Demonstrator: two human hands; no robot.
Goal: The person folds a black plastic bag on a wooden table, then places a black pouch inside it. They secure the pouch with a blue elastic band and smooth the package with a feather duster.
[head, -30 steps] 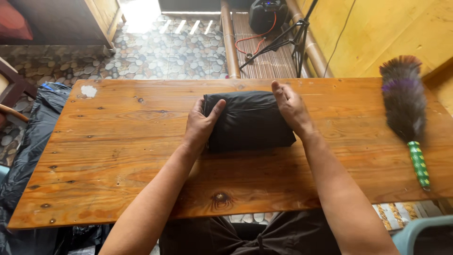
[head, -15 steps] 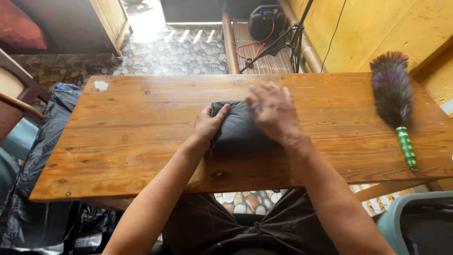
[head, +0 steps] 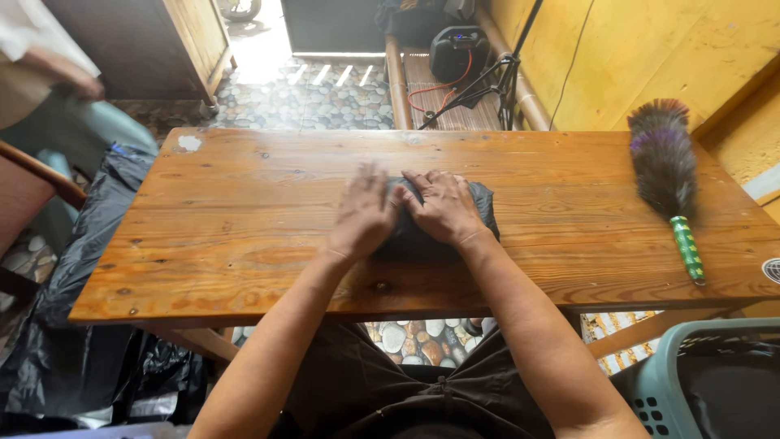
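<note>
A dark folded cloth bundle lies in the middle of a wooden table. My left hand rests flat on the bundle's left part, fingers spread. Beside it, my right hand presses palm-down on the middle of the bundle. Both hands cover most of the cloth, and only its right end and front edge show.
A feather duster with a green handle lies at the table's right end. A pale blue basket stands at the lower right. Black plastic bags hang left of the table. A tripod and a person are beyond it.
The cloth bundle has become smaller and more compact. My hands have moved from its two sides onto its top, close together. The camera view has shifted back from the table.
</note>
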